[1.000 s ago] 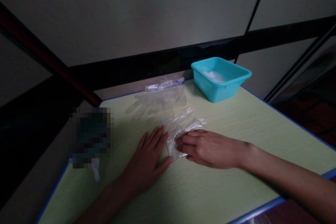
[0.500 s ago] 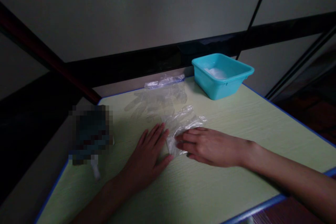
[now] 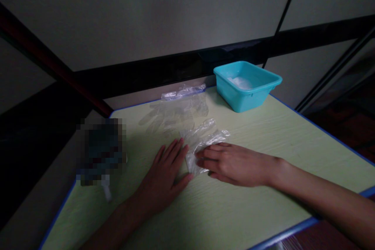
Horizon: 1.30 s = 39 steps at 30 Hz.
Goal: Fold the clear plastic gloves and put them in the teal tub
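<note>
A clear plastic glove [image 3: 205, 134], folded and wrinkled, lies on the table between my two hands. My left hand [image 3: 164, 177] rests flat with its fingers stretched out, the fingertips touching the left edge of the folded plastic. From the right, my right hand [image 3: 231, 164] lies palm down on the plastic, fingers extended and slightly bent, pressing on it. Behind them, more clear plastic gloves [image 3: 172, 113] are spread on the table, finger shapes showing. What is under my right palm is hidden.
A turquoise plastic basin [image 3: 249, 99] with something whitish inside stands at the table's back right. On the left is a pixelated object [image 3: 102, 150] with a white strip below it. The pale table [image 3: 234, 215] has blue edging; a panelled wall [image 3: 175, 19] rises behind it.
Both hands and the plastic stay almost in place. Only a very slight shift of the camera view is visible.
</note>
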### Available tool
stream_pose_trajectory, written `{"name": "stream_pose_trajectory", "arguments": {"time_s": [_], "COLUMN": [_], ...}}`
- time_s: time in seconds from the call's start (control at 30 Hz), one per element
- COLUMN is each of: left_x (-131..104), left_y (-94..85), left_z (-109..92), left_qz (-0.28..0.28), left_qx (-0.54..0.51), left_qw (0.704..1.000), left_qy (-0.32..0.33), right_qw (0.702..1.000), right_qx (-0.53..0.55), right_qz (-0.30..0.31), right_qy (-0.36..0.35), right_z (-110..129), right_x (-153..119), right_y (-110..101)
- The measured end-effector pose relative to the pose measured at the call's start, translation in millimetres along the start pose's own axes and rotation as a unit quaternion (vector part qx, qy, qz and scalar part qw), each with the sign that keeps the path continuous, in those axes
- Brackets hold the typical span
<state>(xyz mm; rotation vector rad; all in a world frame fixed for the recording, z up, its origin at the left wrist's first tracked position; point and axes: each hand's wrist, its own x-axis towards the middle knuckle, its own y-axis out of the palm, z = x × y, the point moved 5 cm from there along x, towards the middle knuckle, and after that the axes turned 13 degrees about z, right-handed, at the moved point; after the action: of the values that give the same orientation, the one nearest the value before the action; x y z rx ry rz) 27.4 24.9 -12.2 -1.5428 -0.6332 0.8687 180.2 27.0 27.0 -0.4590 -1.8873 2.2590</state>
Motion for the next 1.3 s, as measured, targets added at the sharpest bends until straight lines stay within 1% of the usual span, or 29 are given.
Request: {"name": "stream_pose_trajectory", "arguments": {"time_s": [0.33, 0.73, 1.3], "left_x": [1.2, 1.9, 1.5], "left_y": [0.2, -0.3, -4.1], "left_z": [0.8, 0.6, -1.4], "left_qz": [-0.004, 0.0, 0.005], "left_qx": [-0.001, 0.0, -0.011], "left_qw": [1.0, 1.0, 1.0], "left_qy": [0.0, 0.0, -0.001], "right_qw": [1.0, 1.0, 1.0], "right_qx": [0.002, 0.009, -0.017], "right_qz": [-0.014, -0.012, -0.018], "right_qy": [-0.006, -0.004, -0.007], "right_z": [0.4, -0.2, 0.7], "right_x": [0.4, 0.2, -0.2], "right_y": [-1.0, -0.8, -1.0]}}
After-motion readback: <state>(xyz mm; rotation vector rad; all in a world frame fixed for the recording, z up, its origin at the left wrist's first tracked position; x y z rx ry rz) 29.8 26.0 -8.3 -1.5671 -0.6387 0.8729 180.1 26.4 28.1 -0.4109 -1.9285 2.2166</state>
